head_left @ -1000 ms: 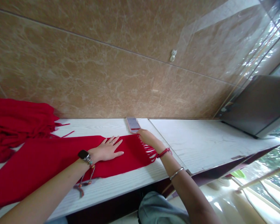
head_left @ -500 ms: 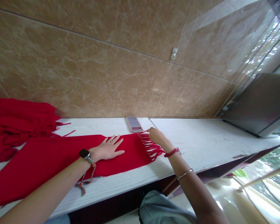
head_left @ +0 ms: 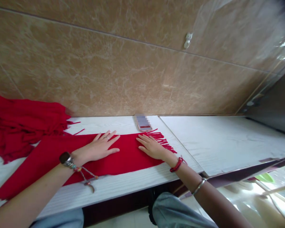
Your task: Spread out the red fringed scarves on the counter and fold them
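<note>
A red scarf point(head_left: 128, 155) lies spread along the white countertop point(head_left: 187, 136), its fringe point(head_left: 165, 144) at the right end. My left hand point(head_left: 98, 148) rests flat on the cloth, fingers spread, with a ring on one finger and a watch at the wrist. Close to the fringed end, my right hand point(head_left: 153, 147) also lies palm down on the scarf, fingers stretched out. Neither hand grips anything. The scarf's left part runs under my left forearm, which hides some of it.
More bunched red fabric point(head_left: 26, 123) is heaped at the back left. A phone point(head_left: 143, 123) lies behind the scarf near the tiled wall point(head_left: 109, 72). A small white hook point(head_left: 187, 40) is fixed to the wall. A dark box-like object point(head_left: 275, 98) stands at the far right.
My right hand has let go of a fringe strand and moved left onto the scarf, now flat. My left hand stays flat on the cloth. The view has shifted slightly.
</note>
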{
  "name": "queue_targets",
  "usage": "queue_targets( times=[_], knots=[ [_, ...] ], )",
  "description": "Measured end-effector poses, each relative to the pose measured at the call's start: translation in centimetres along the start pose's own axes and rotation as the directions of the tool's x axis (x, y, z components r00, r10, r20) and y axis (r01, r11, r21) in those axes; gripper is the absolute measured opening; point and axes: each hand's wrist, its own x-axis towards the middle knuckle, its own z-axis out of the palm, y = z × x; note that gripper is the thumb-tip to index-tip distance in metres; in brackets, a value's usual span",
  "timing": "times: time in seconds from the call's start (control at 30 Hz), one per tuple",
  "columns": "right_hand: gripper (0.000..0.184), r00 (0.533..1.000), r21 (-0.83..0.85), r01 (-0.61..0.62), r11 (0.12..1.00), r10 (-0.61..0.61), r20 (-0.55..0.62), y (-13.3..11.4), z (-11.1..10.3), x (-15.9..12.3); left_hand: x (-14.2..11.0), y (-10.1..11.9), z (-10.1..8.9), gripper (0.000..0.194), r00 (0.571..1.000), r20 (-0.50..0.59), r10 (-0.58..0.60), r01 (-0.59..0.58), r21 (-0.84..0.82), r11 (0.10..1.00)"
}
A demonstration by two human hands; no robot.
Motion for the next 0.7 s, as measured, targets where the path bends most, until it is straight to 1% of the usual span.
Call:
queue_targets(
  times=[0.07,0.13,0.2,0.27,0.37,0.5,0.6,0.67,0.7],
  knots=[
    [0.048,0.999,-0.001,-0.014,1.0,0.014,-0.032,0.1,0.0,-0.2,-1.8,-2.9,-0.1,0.064,0.99,-0.055,-0.127,0.13,0.043,0.991],
    [0.046,0.997,-0.002,-0.042,0.999,0.041,-0.068,-0.2,-0.1,-0.3,-3.7,-5.7,0.1,0.064,0.969,-0.083,-0.234,0.24,0.075,0.968],
    [0.046,0.993,0.027,-0.037,0.999,0.04,-0.108,-1.0,-0.3,-0.2,-5.7,-7.9,0.7,0.064,0.954,-0.066,-0.292,0.296,0.066,0.953],
    [0.049,0.991,0.087,0.019,0.996,-0.007,-0.133,-2.3,-0.7,0.1,-7.3,-9.2,1.3,0.065,0.951,-0.051,-0.305,0.306,0.032,0.951],
    [0.054,0.988,0.133,0.098,0.986,-0.08,-0.136,-4.9,-1.5,1.4,-8.3,-9.6,2.1,0.066,0.952,-0.084,-0.293,0.295,0.006,0.955],
    [0.057,0.985,0.143,0.157,0.977,-0.145,-0.092,-8.7,-2.5,4.6,-8.4,-9.3,2.2,0.064,0.947,-0.135,-0.292,0.296,0.01,0.955],
    [0.056,0.979,0.152,0.202,0.968,-0.194,-0.064,-11.2,-3.0,7.2,-8.7,-9.8,2.0,0.061,0.923,-0.159,-0.35,0.355,0.008,0.935],
    [0.058,0.977,0.164,0.212,0.963,-0.21,-0.031,-12.7,-2.9,8.6,-9.0,-10.3,1.9,0.061,0.91,-0.145,-0.389,0.394,0.008,0.919],
    [0.059,0.976,0.171,0.215,0.961,-0.217,-0.009,-13.3,-2.7,9.2,-9.1,-10.5,1.8,0.062,0.909,-0.126,-0.397,0.401,0.012,0.916]
  ],
)
